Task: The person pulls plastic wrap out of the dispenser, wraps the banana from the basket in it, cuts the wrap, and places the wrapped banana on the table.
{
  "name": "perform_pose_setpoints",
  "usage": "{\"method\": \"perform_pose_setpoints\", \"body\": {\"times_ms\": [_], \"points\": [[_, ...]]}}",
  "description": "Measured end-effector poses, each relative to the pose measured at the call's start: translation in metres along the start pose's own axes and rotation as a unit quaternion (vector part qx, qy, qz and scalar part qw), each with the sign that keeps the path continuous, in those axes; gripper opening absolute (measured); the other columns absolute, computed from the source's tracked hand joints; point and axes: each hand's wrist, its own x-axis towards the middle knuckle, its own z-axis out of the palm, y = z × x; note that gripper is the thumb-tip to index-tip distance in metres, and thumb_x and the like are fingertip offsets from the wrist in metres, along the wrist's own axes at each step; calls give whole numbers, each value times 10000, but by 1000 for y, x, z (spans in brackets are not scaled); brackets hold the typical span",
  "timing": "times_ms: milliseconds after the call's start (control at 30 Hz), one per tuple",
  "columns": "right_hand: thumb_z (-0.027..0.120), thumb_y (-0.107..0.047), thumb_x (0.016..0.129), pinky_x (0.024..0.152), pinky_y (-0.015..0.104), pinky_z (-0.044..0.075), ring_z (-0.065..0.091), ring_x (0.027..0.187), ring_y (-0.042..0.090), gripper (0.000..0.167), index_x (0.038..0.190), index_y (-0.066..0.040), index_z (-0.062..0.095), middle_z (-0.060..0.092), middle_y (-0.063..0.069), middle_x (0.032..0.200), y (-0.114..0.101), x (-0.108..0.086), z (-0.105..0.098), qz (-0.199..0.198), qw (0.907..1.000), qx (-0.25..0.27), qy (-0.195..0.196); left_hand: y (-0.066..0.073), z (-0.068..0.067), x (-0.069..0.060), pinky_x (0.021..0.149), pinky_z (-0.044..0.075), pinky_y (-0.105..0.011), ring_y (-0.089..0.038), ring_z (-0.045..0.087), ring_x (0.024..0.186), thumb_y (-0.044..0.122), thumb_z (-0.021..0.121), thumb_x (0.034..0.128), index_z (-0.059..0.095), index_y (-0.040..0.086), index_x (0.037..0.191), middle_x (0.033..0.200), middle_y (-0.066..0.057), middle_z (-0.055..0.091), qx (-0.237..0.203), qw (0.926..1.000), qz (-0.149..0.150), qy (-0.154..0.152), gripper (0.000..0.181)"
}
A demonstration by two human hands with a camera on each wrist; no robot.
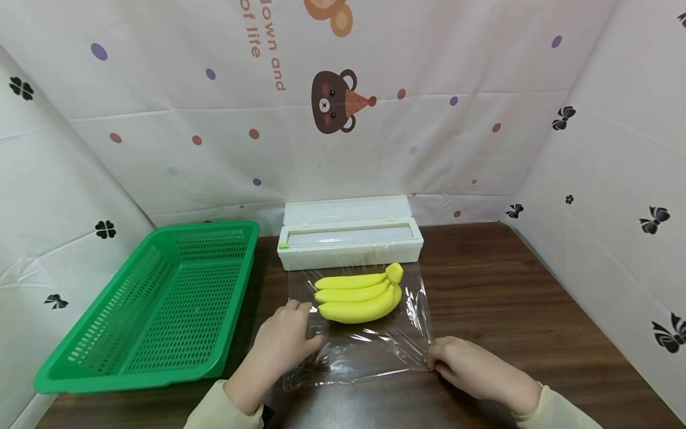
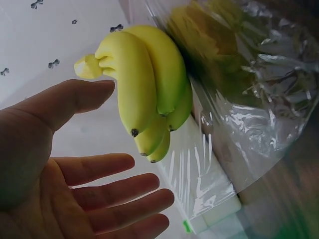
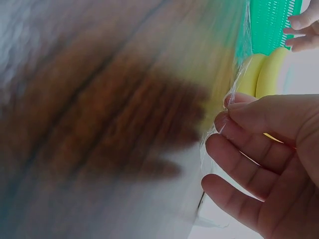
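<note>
A bunch of yellow bananas (image 1: 356, 302) lies on a sheet of clear plastic wrap (image 1: 364, 357), its stem toward the right. The sheet runs out from a white wrap dispenser box (image 1: 351, 253) behind the bananas. My left hand (image 1: 286, 335) is by the left edge of the sheet, close to the banana tips; in the left wrist view its fingers (image 2: 124, 189) are spread and hold nothing. At the sheet's near right corner my right hand (image 1: 471, 366) pinches the plastic wrap between thumb and forefinger, also seen in the right wrist view.
A green plastic basket (image 1: 236, 322) stands on the left of the dark wooden table (image 1: 482, 286). The dispenser's lid (image 1: 348, 208) is raised against the patterned cloth (image 1: 450, 155) at the back. Cloth also hangs along both sides.
</note>
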Motion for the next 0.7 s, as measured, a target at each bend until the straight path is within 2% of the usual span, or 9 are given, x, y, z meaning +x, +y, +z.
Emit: {"method": "perform_pose_setpoints", "body": {"times_ms": [200, 433, 567, 700], "points": [[658, -26, 825, 602, 219, 469, 520, 737, -30, 192, 780, -210, 624, 565, -141, 798, 1, 0, 0, 12, 10000, 30, -51, -2, 3, -4, 642, 531, -448, -305, 634, 903, 308, 791, 694, 631, -22, 1098, 1051, -185, 627, -14, 9994, -40, -343, 545], [652, -37, 838, 603, 222, 472, 519, 736, -32, 181, 789, -211, 632, 569, -140, 802, 1, 0, -2, 171, 9996, 114, -210, -6, 7, -10, 542, 465, -390, -232, 591, 718, 233, 813, 617, 620, 53, 860, 799, -72, 582, 28, 9973, 212, -702, 359], [647, -39, 844, 607, 224, 474, 520, 740, -31, 178, 792, -209, 636, 572, -140, 806, 0, 1, -3, 223, 9993, 163, -264, -6, 8, -13, 525, 441, -360, -188, 557, 664, 161, 798, 582, 617, 78, 801, 748, -39, 566, 16, 9945, 334, -993, 296], [648, -41, 842, 606, 227, 474, 524, 740, -30, 176, 790, -209, 638, 573, -139, 805, 0, 1, -2, 237, 9993, 141, -265, -6, 11, -15, 495, 398, -329, -150, 483, 603, 117, 789, 565, 610, 94, 754, 709, -16, 541, 6, 9900, 318, -1374, 260]]}}
